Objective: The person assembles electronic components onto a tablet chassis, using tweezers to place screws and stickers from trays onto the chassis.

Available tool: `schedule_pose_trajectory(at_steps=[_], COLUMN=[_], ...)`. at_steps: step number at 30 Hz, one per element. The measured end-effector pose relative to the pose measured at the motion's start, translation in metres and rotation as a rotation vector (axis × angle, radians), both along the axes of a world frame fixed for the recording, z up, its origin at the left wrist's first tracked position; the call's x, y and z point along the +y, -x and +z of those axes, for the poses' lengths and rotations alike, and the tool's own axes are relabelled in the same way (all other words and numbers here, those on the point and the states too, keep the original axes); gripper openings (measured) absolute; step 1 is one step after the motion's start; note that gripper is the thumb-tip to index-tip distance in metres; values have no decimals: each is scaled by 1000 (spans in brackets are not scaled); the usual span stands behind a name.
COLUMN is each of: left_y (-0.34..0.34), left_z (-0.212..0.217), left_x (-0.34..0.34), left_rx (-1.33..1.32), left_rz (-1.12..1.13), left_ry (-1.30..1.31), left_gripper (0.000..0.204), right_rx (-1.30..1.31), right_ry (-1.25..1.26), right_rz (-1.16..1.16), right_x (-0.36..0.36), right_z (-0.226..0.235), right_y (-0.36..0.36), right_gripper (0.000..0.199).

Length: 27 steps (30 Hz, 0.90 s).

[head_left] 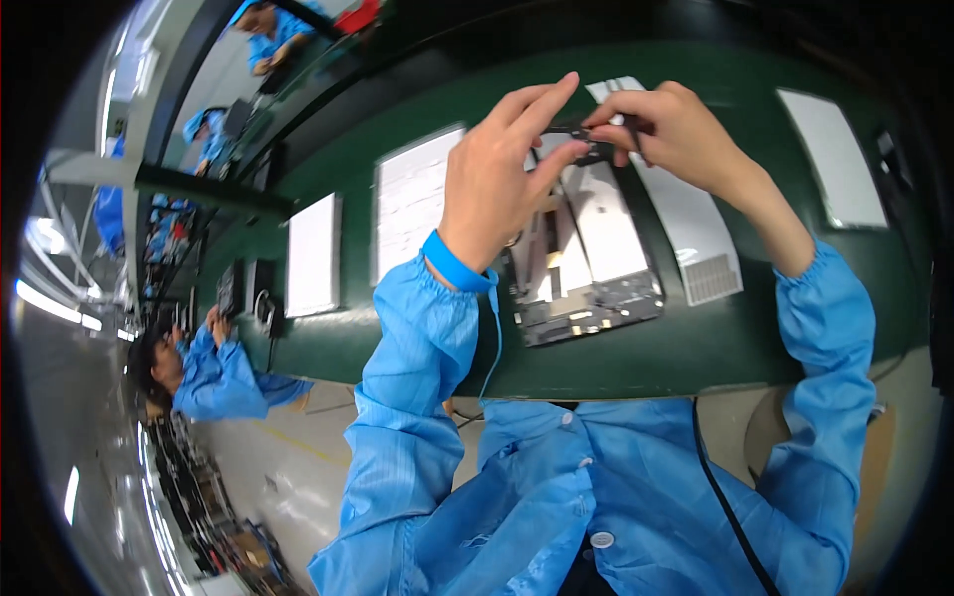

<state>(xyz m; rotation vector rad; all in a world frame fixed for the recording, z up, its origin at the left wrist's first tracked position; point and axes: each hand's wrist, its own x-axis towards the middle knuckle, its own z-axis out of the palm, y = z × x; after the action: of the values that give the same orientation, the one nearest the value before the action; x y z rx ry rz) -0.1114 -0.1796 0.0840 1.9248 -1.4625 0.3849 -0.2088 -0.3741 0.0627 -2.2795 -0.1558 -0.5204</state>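
An opened flat electronic device with silver panels lies in front of me, a dark circuit board along its near end. Over the far end, both hands meet at a small dark part. My left hand has its thumb against this part, its index finger stretched upward; the other fingertips are mostly hidden. My right hand pinches the part's right side between bent fingers. A dark slim thing shows between those fingers, its kind unclear. A blue wrist strap with a cord circles my left wrist.
The green table bears a white sheet left of the device and a white strip right of it. White panels lie at far left and far right. A co-worker in blue sits at left; others are beyond.
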Motion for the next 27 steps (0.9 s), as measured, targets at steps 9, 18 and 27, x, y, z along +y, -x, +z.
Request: schedule_pose_trajectory(at_steps=[9, 18, 27], left_y=[-10, -21, -22], left_z=[-39, -68, -72], left_x=[-27, -28, -38], left_rx=[-39, 197, 76], left_rz=[59, 117, 1], left_ry=[-48, -26, -101], left_gripper=[9, 9, 10], right_rx=[-178, 13, -97], right_ry=[245, 126, 57], right_rz=[-104, -14, -184], right_x=[-21, -20, -19], right_z=[-42, -73, -97], right_y=[-1, -16, -27], right_gripper=[17, 20, 14])
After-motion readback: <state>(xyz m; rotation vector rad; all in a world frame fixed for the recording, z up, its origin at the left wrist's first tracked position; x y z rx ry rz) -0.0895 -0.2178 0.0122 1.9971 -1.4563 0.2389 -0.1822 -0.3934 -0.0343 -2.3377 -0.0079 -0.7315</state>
